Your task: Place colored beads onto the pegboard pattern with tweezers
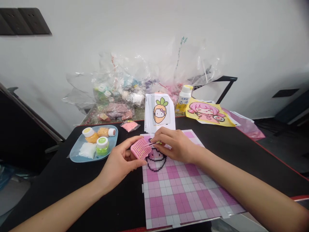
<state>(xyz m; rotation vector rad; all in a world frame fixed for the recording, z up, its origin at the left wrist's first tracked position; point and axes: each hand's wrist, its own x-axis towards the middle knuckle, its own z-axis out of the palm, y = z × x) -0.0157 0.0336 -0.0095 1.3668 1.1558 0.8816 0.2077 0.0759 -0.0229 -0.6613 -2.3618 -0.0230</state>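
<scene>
A tray (140, 148) is being gripped by the left hand (121, 160), tweezers (152, 144) pinched by the right hand (180, 146); blurred lettering is being shown on a bottle (184, 97).

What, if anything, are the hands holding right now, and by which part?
The left hand holds a pink slotted tray by its edges. The right hand pinches slim tweezers behind their tips, which point at the tray.
</scene>
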